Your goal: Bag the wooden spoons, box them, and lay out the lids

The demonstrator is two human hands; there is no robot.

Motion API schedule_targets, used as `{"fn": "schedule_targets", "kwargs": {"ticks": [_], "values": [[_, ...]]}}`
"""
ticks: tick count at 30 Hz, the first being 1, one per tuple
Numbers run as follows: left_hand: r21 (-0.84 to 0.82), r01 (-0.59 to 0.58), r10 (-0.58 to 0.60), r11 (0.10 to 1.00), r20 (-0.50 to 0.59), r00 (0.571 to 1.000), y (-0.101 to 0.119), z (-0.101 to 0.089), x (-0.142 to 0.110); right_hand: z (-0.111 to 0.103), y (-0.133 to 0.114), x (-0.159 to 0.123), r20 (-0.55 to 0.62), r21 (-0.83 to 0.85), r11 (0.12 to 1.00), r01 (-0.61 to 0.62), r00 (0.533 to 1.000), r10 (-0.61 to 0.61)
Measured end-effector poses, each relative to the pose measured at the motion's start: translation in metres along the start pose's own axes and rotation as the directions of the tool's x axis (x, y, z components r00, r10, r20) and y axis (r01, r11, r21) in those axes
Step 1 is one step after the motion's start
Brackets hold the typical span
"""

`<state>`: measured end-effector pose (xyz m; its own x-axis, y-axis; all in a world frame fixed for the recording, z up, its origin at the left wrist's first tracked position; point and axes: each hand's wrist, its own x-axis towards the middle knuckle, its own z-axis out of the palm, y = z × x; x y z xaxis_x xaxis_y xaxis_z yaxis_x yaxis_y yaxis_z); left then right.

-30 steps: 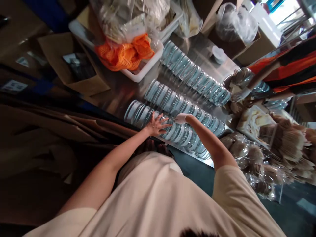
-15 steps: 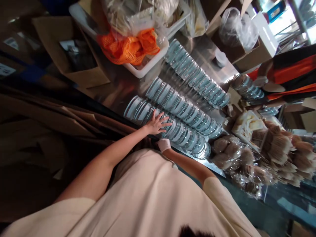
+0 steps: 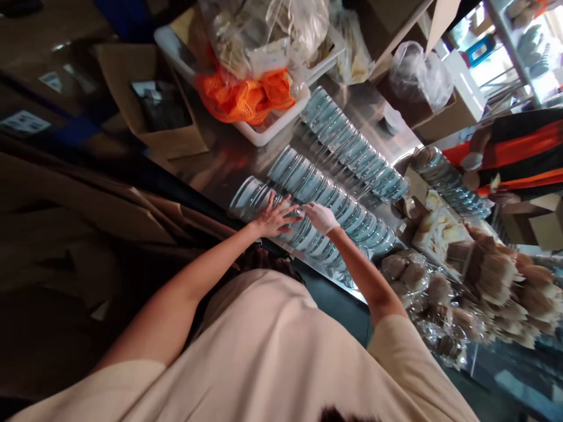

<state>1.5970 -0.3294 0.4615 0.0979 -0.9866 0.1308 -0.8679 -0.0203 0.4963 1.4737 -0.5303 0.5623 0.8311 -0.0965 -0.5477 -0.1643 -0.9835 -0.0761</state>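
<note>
**Both hands on the near row of glass lids**

Head view: a steel worktop (image 3: 229,161) runs slantwise through a crowded storeroom, with a cardboard box (image 3: 152,99) at its far left and a white tray (image 3: 268,126) holding orange netting (image 3: 246,97) behind it. Three rows of round, glass-rimmed discs, probably lids or shallow dishes, lie on edge like fallen dominoes. The nearest row (image 3: 308,231) sits along the worktop's front edge, the middle row (image 3: 334,199) just behind it, the far row (image 3: 356,149) beyond that.

The left hand (image 3: 272,218) is bare, fingers spread flat on the near row close to its left end; it presses rather than grips. The right hand (image 3: 321,215), in a pale glove, rests on the same row just to the right; whether its grip is pinching one disc or merely lying on top I cannot tell, the view being dim there.

These discs look stiff, smooth and breakable, and a leaning row would likely slide if one end is let go. The rims seem the safest hold, taken from both ends of a batch.

Room is tight: the near row is at the front edge, the middle row touches or nearly touches it, and bagged brown goods (image 3: 417,275) crowd the right. Open worktop shows only left of the rows.
</note>
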Motion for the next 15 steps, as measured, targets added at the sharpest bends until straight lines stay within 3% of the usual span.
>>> {"fn": "schedule_targets", "kwargs": {"ticks": [3, 6, 11, 15], "values": [[-0.023, 0.048, -0.047, 0.999, 0.035, 0.998, -0.008, 0.002, -0.002, -0.013, 0.029, 0.045, 0.068, -0.034, 0.990, 0.138, 0.988, -0.136], [-0.039, 0.045, -0.044, 0.998, 0.028, 0.999, -0.010, 0.003, -0.002, -0.018, 0.036, 0.072, 0.146, -0.042, 0.981, 0.191, 0.972, -0.183], [-0.046, 0.044, -0.042, 0.998, 0.034, 0.999, -0.011, 0.004, -0.003, -0.032, 0.023, 0.075, 0.305, -0.094, 0.987, 0.133, 0.947, -0.098], [-0.053, 0.041, -0.040, 0.998, 0.019, 0.999, -0.013, 0.009, -0.003, -0.042, 0.009, 0.072, 0.335, -0.153, 0.982, 0.112, 0.941, -0.055]]}}
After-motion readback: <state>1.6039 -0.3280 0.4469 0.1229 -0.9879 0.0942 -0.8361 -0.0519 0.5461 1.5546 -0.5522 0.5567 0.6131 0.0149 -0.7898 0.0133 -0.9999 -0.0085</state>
